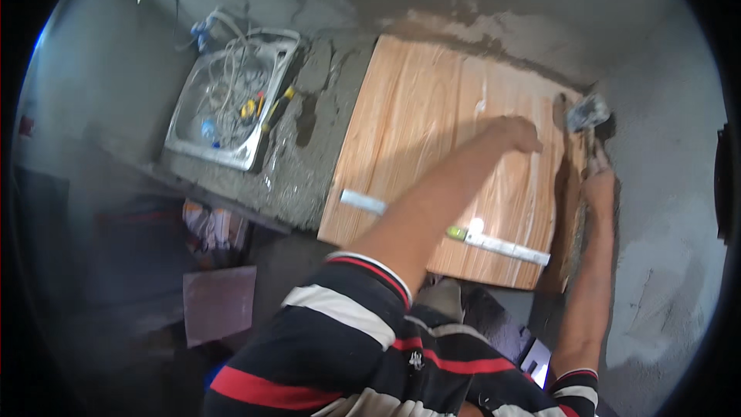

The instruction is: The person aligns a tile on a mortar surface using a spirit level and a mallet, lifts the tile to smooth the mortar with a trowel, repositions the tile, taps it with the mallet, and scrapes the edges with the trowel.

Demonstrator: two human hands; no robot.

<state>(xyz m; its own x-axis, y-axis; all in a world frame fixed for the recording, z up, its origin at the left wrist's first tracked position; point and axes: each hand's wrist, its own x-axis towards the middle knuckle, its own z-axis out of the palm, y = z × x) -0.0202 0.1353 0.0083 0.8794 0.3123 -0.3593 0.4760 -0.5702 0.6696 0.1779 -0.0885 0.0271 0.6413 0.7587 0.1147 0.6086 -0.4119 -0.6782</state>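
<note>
A large slab with a glossy wood-grain face [401,131] lies on the mortar-covered counter. Over its right part, my left hand [519,135] rests palm down with nothing in it, its fingers extended and slightly bent. My right hand [598,177] is closed round the handle of a wooden-handled tool with a grey head [588,112], at the slab's right edge by the wall. The head looks caked with mortar; its exact kind is unclear. Across the near part of the slab lies a spirit level [505,247] with a yellow-green vial, its middle hidden under my left forearm.
A metal sink [251,156] at the left holds a coiled hose, cables and a yellow tool. Wet mortar [297,177] covers the counter between sink and slab. Grey rendered wall [664,177] borders the right. Below the counter, a square tile [220,305] stands at the left.
</note>
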